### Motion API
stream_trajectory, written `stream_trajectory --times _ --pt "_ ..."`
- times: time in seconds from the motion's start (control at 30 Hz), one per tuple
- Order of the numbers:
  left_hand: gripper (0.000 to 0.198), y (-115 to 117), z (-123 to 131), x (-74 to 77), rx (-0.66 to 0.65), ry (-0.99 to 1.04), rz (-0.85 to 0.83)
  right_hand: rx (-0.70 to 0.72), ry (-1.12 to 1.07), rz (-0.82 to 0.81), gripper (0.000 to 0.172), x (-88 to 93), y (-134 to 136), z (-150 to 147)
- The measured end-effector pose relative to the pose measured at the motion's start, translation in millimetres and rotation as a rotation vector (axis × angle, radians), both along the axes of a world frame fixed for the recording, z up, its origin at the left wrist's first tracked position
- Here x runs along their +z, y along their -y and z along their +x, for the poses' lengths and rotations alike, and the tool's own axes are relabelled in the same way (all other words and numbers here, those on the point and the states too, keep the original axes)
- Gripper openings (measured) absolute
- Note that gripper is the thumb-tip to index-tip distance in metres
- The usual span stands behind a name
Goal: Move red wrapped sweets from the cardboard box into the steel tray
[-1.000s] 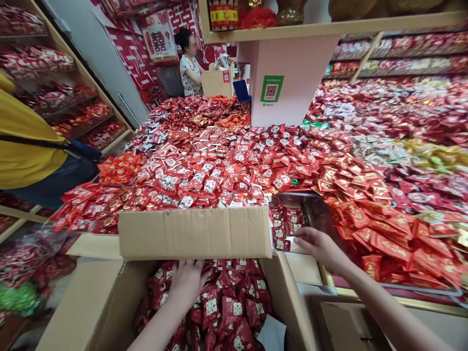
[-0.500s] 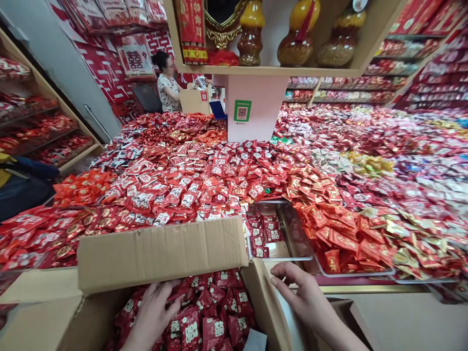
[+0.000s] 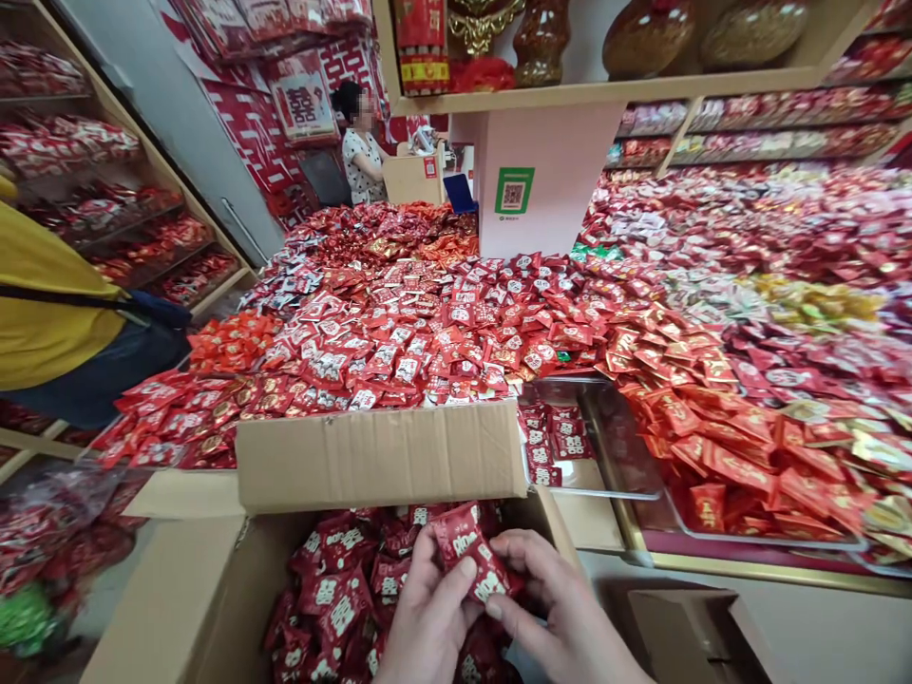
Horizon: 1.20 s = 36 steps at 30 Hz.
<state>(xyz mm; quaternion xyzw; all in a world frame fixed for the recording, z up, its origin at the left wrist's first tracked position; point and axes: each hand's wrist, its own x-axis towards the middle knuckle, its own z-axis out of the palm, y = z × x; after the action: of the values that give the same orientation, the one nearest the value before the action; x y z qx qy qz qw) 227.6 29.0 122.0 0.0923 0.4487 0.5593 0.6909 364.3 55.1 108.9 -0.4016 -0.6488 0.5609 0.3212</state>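
An open cardboard box (image 3: 377, 456) in front of me is full of small red sweet packets (image 3: 334, 589) with white double-happiness marks. Above the box, my left hand (image 3: 427, 617) and my right hand (image 3: 556, 608) are closed together on a bunch of these red packets (image 3: 474, 551). Just beyond the box's right corner, a metal tray (image 3: 613, 446) holds a few of the same packets at its left side, the rest of it bare.
A broad display counter is heaped with red, gold and mixed sweet packets (image 3: 456, 323). A person in a yellow top (image 3: 49, 304) stands at the left by the wall shelves. Another person (image 3: 360, 142) stands at a far counter. A pink pillar with a QR code (image 3: 514, 190) rises behind.
My right hand came back from the tray's edge to the box. Both hands have lifted a bunch of red packets out of the box and hold it together.
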Motion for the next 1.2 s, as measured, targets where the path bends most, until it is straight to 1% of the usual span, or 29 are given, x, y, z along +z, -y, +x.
stream_trajectory --times 0.1,0.2,0.27,0.3,0.33,0.37,0.4,0.47,0.5,0.53,0.57,0.6,0.63,0.67,0.7,0.73,0.8,0.83,0.9,0.93,1.0,1.1,1.17,1.2 --pt "0.028 1 0 3.7 0.003 0.086 0.000 -0.071 -0.104 -0.176 0.025 2.9 -1 5" --pt "0.017 1 0 4.3 0.059 0.086 -0.047 -0.195 -0.213 -0.328 0.035 11.6 -4 12" --pt "0.013 1 0 5.5 0.106 0.074 -0.064 -0.243 -0.229 -0.344 0.038 16.7 -6 17" --pt "0.012 0 0 6.9 0.118 0.072 -0.065 -0.262 -0.218 -0.306 0.036 18.0 -6 19" --pt "0.011 -1 0 8.8 0.112 0.080 -0.063 -0.281 -0.197 -0.223 0.031 18.2 -6 20" --pt "0.011 -2 1 11.2 0.085 0.104 -0.061 -0.299 -0.160 -0.096 0.026 17.5 -6 21" --pt "0.012 -3 1 13.9 0.038 0.151 -0.060 -0.312 -0.109 0.068 0.022 15.9 -6 21" --pt "0.022 -4 3 18.5 -0.091 0.286 -0.049 -0.296 0.001 0.442 0.026 11.8 -5 20" --pt "0.027 -4 4 19.9 -0.137 0.329 -0.036 -0.260 0.043 0.609 0.029 9.9 -4 19" --pt "0.028 -3 5 20.3 -0.157 0.335 -0.020 -0.205 0.074 0.733 0.031 8.4 -3 18" --pt "0.026 -2 6 19.7 -0.150 0.302 -0.008 -0.134 0.091 0.810 0.033 7.4 -2 18" --pt "0.026 -1 6 18.1 -0.121 0.242 0.001 -0.065 0.094 0.839 0.034 6.9 -1 18" --pt "0.029 1 6 15.8 -0.085 0.174 0.003 -0.015 0.087 0.823 0.034 6.6 0 18" --pt "0.034 3 5 13.2 -0.051 0.117 -0.001 -0.003 0.072 0.770 0.035 6.3 2 19" --pt "0.038 4 5 10.7 -0.023 0.082 -0.004 -0.034 0.053 0.684 0.035 5.8 4 20" --pt "0.042 6 5 8.5 -0.003 0.063 -0.001 -0.101 0.023 0.569 0.036 5.1 6 20" --pt "0.050 8 6 6.5 0.020 0.040 0.022 -0.244 -0.069 0.269 0.038 3.8 9 19" --pt "0.054 8 7 6.7 0.021 0.029 0.040 -0.269 -0.124 0.102 0.038 3.5 10 18" --pt "0.056 9 11 8.3 -0.002 -0.019 0.081 -0.230 -0.219 -0.183 0.031 4.4 11 13" --pt "0.054 9 12 9.0 -0.016 -0.057 0.099 -0.198 -0.243 -0.265 0.027 5.7 11 11" --pt "0.053 10 13 8.7 -0.047 -0.140 0.127 -0.158 -0.240 -0.323 0.021 9.1 12 9" --pt "0.052 11 10 3.1 -0.115 -0.218 0.158 -0.137 -0.230 -0.309 0.020 14.4 7 16" --pt "0.045 11 6 -1.8 -0.175 -0.227 0.144 -0.194 -0.239 -0.303 0.020 17.5 -8 30" --pt "0.037 11 4 -3.9 -0.195 -0.224 0.122 -0.262 -0.243 -0.288 0.020 18.9 -20 39"
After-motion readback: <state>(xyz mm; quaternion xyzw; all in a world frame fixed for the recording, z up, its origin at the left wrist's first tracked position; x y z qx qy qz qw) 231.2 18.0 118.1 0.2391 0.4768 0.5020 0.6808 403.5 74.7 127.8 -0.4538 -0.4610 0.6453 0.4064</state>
